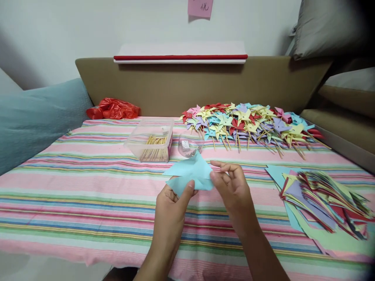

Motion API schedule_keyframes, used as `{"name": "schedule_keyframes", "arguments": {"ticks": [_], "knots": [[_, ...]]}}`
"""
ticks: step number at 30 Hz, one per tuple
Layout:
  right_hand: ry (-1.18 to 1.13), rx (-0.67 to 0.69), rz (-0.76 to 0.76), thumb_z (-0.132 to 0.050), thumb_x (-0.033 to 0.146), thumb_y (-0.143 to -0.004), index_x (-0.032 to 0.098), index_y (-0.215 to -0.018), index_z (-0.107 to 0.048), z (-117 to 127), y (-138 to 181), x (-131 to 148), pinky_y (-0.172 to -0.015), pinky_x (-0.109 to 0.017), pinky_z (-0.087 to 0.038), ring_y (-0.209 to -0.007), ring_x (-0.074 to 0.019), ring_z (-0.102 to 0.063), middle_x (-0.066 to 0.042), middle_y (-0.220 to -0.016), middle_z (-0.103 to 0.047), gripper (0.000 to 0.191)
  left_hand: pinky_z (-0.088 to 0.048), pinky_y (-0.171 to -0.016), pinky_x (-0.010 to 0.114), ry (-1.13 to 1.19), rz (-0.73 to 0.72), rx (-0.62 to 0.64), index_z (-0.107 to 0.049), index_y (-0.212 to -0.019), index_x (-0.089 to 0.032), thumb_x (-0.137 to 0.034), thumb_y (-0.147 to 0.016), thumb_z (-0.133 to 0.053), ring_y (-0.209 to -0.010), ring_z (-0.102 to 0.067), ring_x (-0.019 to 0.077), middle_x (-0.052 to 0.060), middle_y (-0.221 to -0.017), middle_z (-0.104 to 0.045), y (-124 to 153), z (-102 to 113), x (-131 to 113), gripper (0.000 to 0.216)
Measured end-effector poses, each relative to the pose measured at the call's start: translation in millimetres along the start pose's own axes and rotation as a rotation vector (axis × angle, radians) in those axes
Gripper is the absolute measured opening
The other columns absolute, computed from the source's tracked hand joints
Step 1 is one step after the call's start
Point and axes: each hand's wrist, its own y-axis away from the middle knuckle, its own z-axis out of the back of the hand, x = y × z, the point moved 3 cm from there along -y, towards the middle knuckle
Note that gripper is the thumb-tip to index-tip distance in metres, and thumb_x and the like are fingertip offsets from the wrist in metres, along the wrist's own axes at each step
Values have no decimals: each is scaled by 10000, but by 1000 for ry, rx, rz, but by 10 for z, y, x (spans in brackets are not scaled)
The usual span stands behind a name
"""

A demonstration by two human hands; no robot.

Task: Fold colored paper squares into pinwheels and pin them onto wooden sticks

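A light blue sheet of cut paper point(190, 171) with pointed flaps is held up over the striped cloth. My left hand point(175, 199) grips its lower edge, thumb on top and fingers underneath. At the paper's right side, my right hand point(233, 183) pinches a corner between thumb and fingers. Just beyond the paper sits a small clear round container point(190, 144) with a white label and small bits inside. To its left, a clear plastic box point(149, 144) holds many thin wooden sticks.
Finished paper pinwheels point(243, 121) on sticks lie heaped at the back right. Stacks of coloured paper point(319, 207) with a dark-handled tool lie at the right. A red plastic bag point(114, 109) rests back left. A brown board point(164, 86) closes off the back; cushions point(336, 27) stand upper right.
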Motion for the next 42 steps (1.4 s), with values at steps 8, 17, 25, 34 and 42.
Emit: {"name": "schedule_keyframes", "arguments": {"ticks": [8, 17, 25, 34, 42], "knots": [[38, 330, -226, -793, 472, -777, 219, -900, -775, 83, 19, 33, -751, -342, -530, -903, -247, -660, -53, -961, -733, 281, -534, -692, 267, -132, 75, 311, -683, -971, -203, -342, -834, -758, -734, -649, 171, 6, -780, -685, 8, 10, -141, 208], [-338, 91, -302, -833, 400, -761, 202, -819, -753, 53, 11, -37, -753, -291, -501, -778, -173, -616, -13, -806, -714, 222, -549, -854, 345, 41, 177, 258, -691, -1178, -197, -286, -773, -824, -1008, -731, 281, 120, -1058, -783, -45, -7, -62, 436], [-506, 219, -398, -799, 387, -805, 208, -845, -746, -37, 54, -56, -759, -302, -515, -766, -171, -602, -8, -819, -703, 191, -543, -825, 311, -32, 99, 288, -778, -1074, -217, -329, -813, -784, -984, -724, 253, 78, -1029, -798, -36, -35, -10, 284], [-492, 210, -377, -790, 394, -815, 206, -840, -743, -99, 75, -80, -730, -282, -483, -757, -154, -585, 0, -830, -706, 196, -557, -834, 349, -27, 105, 229, -800, -1018, -187, -342, -773, -812, -902, -720, 260, 88, -949, -791, -12, -63, -57, 290], [-502, 28, -308, -785, 344, -811, 217, -935, -752, -181, 95, -104, -789, -306, -512, -871, -179, -650, -12, -967, -750, 181, -553, -882, 289, 23, 55, 186, -734, -1075, -193, -316, -804, -798, -1007, -708, 222, 70, -1062, -768, 13, -104, -3, 305]]}}
